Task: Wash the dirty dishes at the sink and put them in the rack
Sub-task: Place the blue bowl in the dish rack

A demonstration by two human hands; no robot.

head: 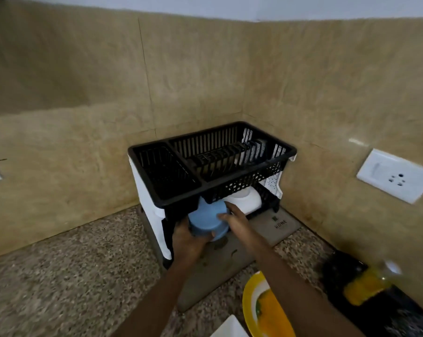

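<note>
Blue bowl (206,221) – held in both hands at the front opening of the lower shelf of the dish rack (249,180), under the rack's front left corner. It is turned so that its flat base faces the camera, and its far side is tucked under the top basket. It is off the counter. Whether it touches the rack cannot be told.

Left hand (188,242) – cups the bowl from below and from the left, fingers curled round the rim. Right hand (237,221) – grips the bowl's right side, with the thumb laid over the base and the fingers behind.

The rack is black with white side panels and has two levels. The top basket has a cutlery bin at its left end and upright plate dividers to the right. A white bowl (244,199) sits on the lower shelf, just to the right of the blue one.

The rack stands in the far corner of the speckled stone counter (72,263) on a grey mat (278,222) printed "HOME". Wet marks show on the mat below the hands.

At the near edge of the counter lies a yellow plate (250,295), with a white dish (229,328) partly in view beside it. To the right is a blurred bottle (368,283) of yellow liquid. A white wall socket (395,176) is set in the tan tiles on the right.
</note>
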